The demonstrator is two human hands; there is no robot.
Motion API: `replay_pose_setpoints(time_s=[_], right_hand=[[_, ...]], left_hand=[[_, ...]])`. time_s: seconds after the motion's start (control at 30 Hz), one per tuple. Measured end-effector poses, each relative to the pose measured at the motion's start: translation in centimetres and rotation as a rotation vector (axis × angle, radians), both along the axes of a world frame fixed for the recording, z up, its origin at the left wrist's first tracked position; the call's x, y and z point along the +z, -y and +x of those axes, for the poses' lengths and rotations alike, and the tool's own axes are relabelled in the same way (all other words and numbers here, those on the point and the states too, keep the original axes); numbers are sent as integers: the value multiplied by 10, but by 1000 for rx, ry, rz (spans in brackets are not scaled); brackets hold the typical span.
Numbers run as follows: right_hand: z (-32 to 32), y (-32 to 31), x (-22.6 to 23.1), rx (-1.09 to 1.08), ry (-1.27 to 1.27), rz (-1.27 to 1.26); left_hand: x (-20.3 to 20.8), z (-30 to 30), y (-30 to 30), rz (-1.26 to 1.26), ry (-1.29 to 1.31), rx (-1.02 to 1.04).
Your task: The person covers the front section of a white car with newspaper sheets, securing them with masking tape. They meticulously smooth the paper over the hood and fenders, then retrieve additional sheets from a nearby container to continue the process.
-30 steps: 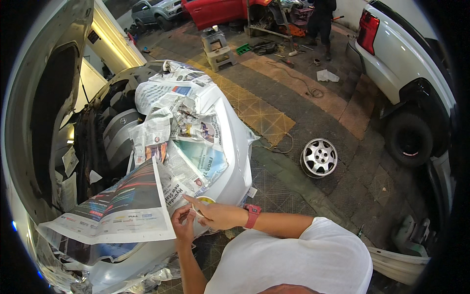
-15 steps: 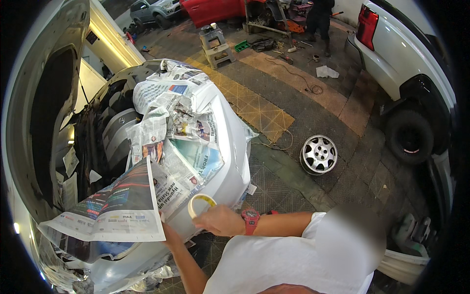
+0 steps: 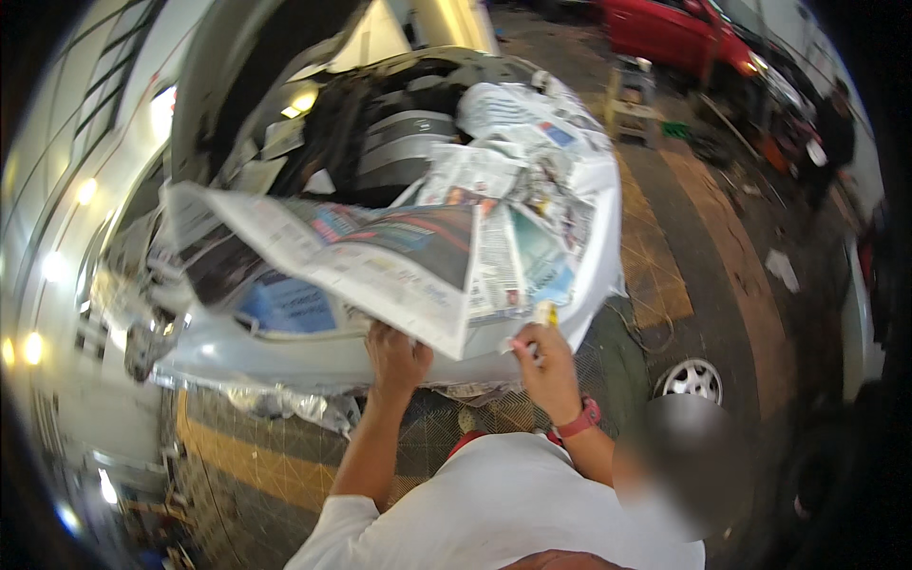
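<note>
A large printed newspaper sheet [image 3: 389,261] is lifted at a slant over the front of a silver car [image 3: 356,356]. My left hand [image 3: 397,359] is closed at the sheet's lower edge, its fingertips partly hidden under the paper. My right hand [image 3: 549,366], with a red watch on the wrist, grips a roll of masking tape [image 3: 545,313]; most of the roll is covered by the fingers. Other newspaper pages [image 3: 546,214] cover the fender on the right, and one page with a blue part [image 3: 290,302] lies under the lifted sheet.
The hood [image 3: 256,85] stands raised over the engine cover [image 3: 408,147]. Crumpled plastic [image 3: 294,407] hangs along the bumper. On the floor at right lies a wheel rim [image 3: 692,380]. Farther off are a step stool [image 3: 632,100], a red car [image 3: 674,38] and another person [image 3: 831,142].
The view has swung left, and the car now lies across the front of me. The newspaper sheet has shifted and lifted. My right hand has turned with the tape roll.
</note>
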State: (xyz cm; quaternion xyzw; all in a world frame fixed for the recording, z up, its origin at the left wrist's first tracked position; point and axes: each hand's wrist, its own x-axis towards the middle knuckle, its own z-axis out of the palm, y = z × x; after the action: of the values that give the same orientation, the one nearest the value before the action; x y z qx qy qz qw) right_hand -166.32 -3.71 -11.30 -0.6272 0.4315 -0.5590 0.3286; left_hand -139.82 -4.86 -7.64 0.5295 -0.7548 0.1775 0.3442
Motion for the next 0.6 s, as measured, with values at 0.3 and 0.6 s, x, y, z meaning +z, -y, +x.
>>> replay_pose_setpoints(time_s=[0.3,0.6], right_hand=[[10,5,23,78,-13,10],[104,36,208,297,-131,-738]], left_hand=[[176,45,51,-447,232,40],[256,91,80,-708,392,296]])
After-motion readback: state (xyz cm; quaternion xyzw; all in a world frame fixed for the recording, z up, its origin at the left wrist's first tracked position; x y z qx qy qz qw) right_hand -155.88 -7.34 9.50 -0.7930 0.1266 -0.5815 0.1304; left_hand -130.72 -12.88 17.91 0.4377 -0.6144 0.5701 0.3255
